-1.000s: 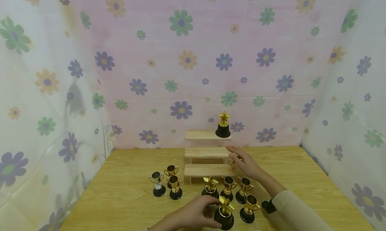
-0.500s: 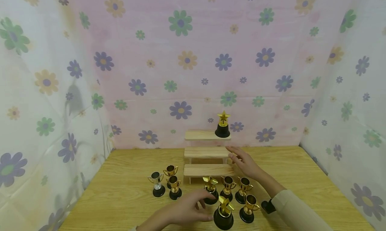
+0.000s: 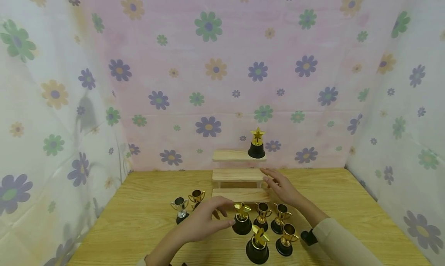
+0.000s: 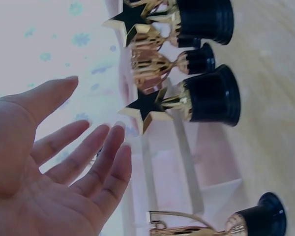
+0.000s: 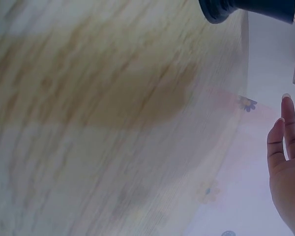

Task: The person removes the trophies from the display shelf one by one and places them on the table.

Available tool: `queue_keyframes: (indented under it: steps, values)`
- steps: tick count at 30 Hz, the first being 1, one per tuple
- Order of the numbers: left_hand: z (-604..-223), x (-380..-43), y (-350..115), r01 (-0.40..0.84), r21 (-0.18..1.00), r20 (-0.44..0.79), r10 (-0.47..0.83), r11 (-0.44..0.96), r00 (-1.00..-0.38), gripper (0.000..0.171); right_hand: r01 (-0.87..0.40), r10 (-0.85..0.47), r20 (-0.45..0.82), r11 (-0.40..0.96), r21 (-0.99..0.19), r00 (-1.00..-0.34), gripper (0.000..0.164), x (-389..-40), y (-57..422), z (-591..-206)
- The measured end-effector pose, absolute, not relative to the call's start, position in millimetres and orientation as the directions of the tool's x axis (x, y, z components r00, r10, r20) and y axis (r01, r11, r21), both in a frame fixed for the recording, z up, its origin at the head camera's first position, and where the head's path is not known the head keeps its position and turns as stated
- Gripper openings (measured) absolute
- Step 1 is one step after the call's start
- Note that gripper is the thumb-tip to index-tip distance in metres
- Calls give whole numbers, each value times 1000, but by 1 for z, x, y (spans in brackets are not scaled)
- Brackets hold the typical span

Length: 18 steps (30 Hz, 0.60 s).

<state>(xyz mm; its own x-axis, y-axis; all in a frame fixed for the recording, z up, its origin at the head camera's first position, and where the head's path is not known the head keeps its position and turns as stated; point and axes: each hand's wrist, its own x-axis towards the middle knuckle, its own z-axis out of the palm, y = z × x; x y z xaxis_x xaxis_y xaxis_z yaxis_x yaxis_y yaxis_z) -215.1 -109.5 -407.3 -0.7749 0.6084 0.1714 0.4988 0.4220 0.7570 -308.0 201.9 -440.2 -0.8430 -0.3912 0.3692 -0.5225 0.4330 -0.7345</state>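
Note:
My left hand (image 3: 203, 221), fingers apart and holding nothing, hovers just left of a gold star trophy (image 3: 242, 221) with a black base. In the left wrist view its spread fingers (image 4: 105, 152) are near that trophy's star (image 4: 146, 110). A second star trophy (image 3: 257, 248) stands closer to the front. My right hand (image 3: 284, 188) reaches to the right end of a three-step wooden shelf (image 3: 238, 176), fingertips right at the middle step. On the top step, at its right end, sits another star trophy (image 3: 257, 146).
Several gold cup trophies, among them one cup (image 3: 287, 239), stand right of the star trophies. At left are a silver cup (image 3: 179, 206) and a gold cup (image 3: 197, 196), with another partly hidden behind my left hand. Flowered cloth (image 3: 208, 84) walls the wooden table (image 3: 146, 192).
My left hand has come away from the front star trophy and moved left and farther back, beside the other one. The right hand stays at the shelf.

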Motion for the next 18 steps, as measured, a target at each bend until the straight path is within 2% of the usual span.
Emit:
queue_keyframes:
  steps: [9, 18]
  values:
    - [-398, -236, -102, 539, 722, 277, 534, 433, -799, 48, -515, -402, 352, 437, -738, -845, 42, -308, 203, -441]
    - [-385, -267, -82, 518, 728, 289, 483, 449, -826, 57, -517, -400, 356, 435, -737, -844, 42, -309, 203, -441]
